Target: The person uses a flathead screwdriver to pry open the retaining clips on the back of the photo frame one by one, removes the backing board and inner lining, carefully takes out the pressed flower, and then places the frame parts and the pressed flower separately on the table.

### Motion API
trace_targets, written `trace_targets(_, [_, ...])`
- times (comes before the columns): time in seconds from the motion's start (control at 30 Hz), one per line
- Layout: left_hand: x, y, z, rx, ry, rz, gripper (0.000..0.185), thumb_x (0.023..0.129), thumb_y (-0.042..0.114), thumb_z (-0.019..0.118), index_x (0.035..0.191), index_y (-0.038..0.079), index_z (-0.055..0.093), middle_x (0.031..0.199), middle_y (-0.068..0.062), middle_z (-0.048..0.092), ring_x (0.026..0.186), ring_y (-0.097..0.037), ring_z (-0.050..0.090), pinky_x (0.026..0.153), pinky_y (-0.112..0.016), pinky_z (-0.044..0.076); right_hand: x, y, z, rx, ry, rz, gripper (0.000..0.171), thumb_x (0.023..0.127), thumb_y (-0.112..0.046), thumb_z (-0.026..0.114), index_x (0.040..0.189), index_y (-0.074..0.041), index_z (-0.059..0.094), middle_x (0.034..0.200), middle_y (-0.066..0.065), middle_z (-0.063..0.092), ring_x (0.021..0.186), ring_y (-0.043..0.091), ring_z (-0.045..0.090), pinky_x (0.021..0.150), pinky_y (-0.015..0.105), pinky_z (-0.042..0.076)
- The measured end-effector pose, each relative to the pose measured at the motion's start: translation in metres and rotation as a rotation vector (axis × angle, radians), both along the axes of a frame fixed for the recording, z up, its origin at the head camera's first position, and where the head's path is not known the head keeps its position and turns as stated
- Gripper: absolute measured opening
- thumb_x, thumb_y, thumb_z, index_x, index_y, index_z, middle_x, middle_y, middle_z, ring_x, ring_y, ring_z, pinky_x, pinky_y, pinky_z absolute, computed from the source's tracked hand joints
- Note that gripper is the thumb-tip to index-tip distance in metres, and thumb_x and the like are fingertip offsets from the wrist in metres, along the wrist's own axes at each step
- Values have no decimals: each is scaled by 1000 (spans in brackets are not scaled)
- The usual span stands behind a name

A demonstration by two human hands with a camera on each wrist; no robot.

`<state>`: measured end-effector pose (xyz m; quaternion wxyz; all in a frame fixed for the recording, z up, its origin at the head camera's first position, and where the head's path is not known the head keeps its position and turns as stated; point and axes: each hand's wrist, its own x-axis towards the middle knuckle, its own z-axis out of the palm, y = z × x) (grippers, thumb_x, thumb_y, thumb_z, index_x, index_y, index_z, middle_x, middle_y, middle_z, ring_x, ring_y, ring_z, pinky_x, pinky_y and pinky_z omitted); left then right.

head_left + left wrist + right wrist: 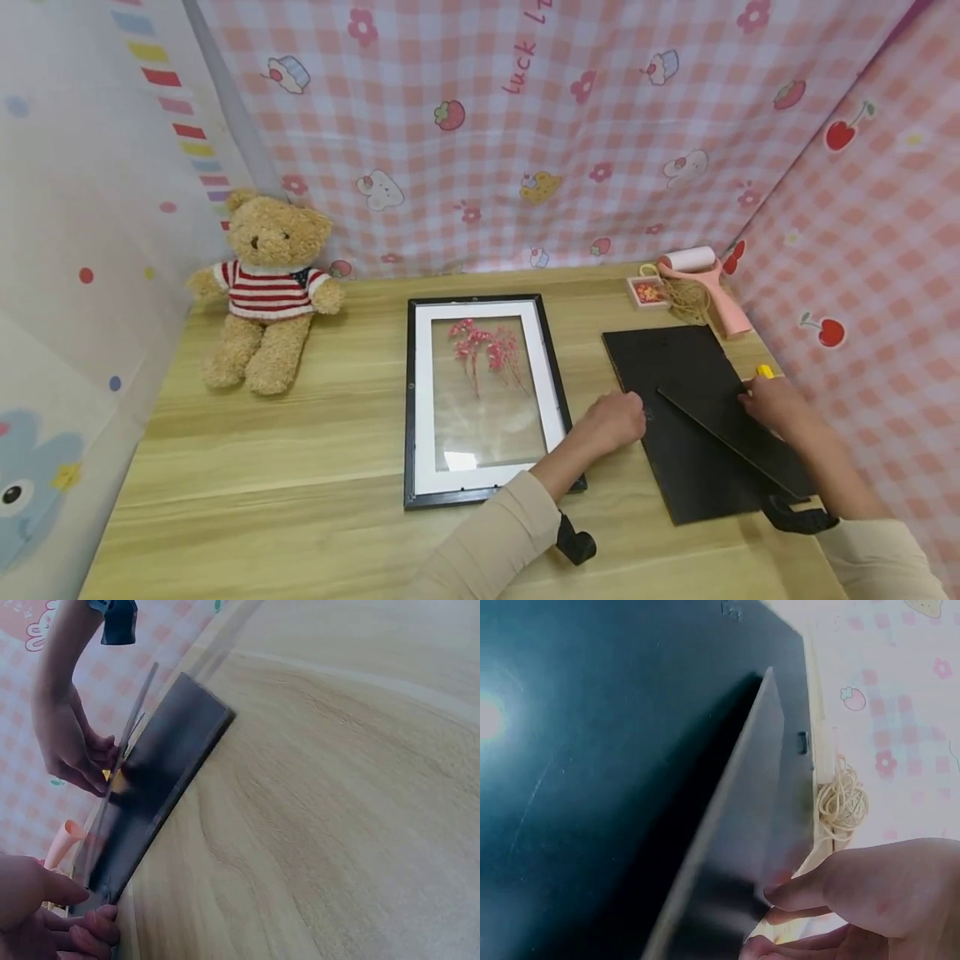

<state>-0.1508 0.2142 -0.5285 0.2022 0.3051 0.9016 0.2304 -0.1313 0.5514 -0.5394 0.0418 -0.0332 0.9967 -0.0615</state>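
A black picture-frame backing board (652, 358) lies on the right part of the table. Its black easel leg (738, 429) stands raised at a slant from the board, as the right wrist view also shows. My right hand (776, 406) pinches the leg's outer edge between thumb and fingers. At the board's left edge, my left hand (611, 419) grips the rim with curled fingers. Left of the board lies the black picture frame (411, 400) with a white mat and a glass pane. Pink dried flowers (472, 337) show within the mat's opening.
A teddy bear (270, 292) in a striped sweater sits at the back left. Toward the back right are a pink lint roller (720, 304), a coil of twine (686, 300) and a small box (648, 292). Something yellow (764, 371) shows beyond my right hand. Patterned cloth borders the table.
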Motion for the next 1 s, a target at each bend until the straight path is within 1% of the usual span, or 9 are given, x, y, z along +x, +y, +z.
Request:
trace_targets(0.17, [0, 2, -3, -21, 46, -7, 45, 110, 19, 58, 65, 17, 58, 65, 3, 54, 53, -11, 45, 46, -25, 38, -2, 1, 2, -8, -9, -30, 24, 95, -10, 69, 93, 14, 70, 77, 24, 70, 69, 46, 64, 66, 59, 56])
trace_targets(0.33, [-1, -15, 14, 96, -55, -50, 50, 115, 23, 52, 66, 16, 52, 62, 4, 47, 52, -10, 43, 49, -23, 37, 13, -84, 85, -66, 117, -94, 27, 100, -5, 69, 107, 21, 65, 78, 29, 67, 65, 45, 63, 62, 58, 56])
trace_targets(0.4, [4, -38, 41, 164, -110, -63, 45, 116, 22, 51, 73, 13, 59, 65, 3, 50, 55, -10, 47, 54, -22, 42, 20, -128, 117, -127, 172, -71, 27, 101, -2, 70, 112, 23, 65, 68, 21, 59, 56, 34, 55, 55, 46, 51])
trace_targets(0.5, [15, -84, 88, 249, -136, -67, 34, 118, 25, 50, 106, 5, 75, 87, -1, 70, 79, -10, 65, 76, -21, 54, 26, -179, 139, -202, 223, -9, 30, 104, -4, 71, 121, 21, 68, 70, 10, 57, 58, 18, 49, 54, 31, 42])
trace_targets(0.57, [20, -124, 115, 301, -130, -48, 37, 119, 26, 49, 137, 2, 70, 114, -7, 77, 105, -13, 72, 96, -25, 58, 25, -209, 145, -263, 240, 39, 32, 105, -6, 72, 126, 18, 70, 77, 11, 63, 63, 16, 52, 58, 29, 43])
trace_targets(0.63, [21, -162, 125, 336, -95, -9, 44, 119, 28, 46, 153, 3, 61, 140, -11, 73, 129, -20, 69, 113, -33, 54, 24, -236, 150, -324, 240, 73, 30, 106, -7, 72, 128, 14, 72, 88, 14, 69, 69, 16, 57, 62, 31, 47])
trace_targets(0.83, [21, -263, 116, 374, 12, 177, 58, 117, 24, 53, 169, 3, 39, 173, -20, 42, 160, -38, 41, 132, -54, 33, 10, -307, 147, -454, 167, 148, 27, 105, -8, 74, 125, 9, 75, 103, 19, 74, 78, 23, 69, 68, 39, 57])
trace_targets(0.97, [17, -306, 92, 421, 40, 225, 75, 114, 25, 62, 174, 0, 24, 180, -23, 24, 167, -40, 24, 134, -59, 24, -3, -343, 139, -482, 96, 144, 28, 103, -8, 75, 125, 11, 74, 107, 22, 75, 87, 32, 73, 74, 48, 62])
trace_targets(1.0, [13, -316, 77, 435, 58, 219, 81, 114, 31, 61, 175, 1, 18, 182, -23, 17, 170, -37, 17, 136, -55, 21, -5, -350, 137, -487, 86, 138, 28, 103, -7, 75, 124, 11, 74, 107, 22, 75, 88, 33, 74, 75, 49, 62])
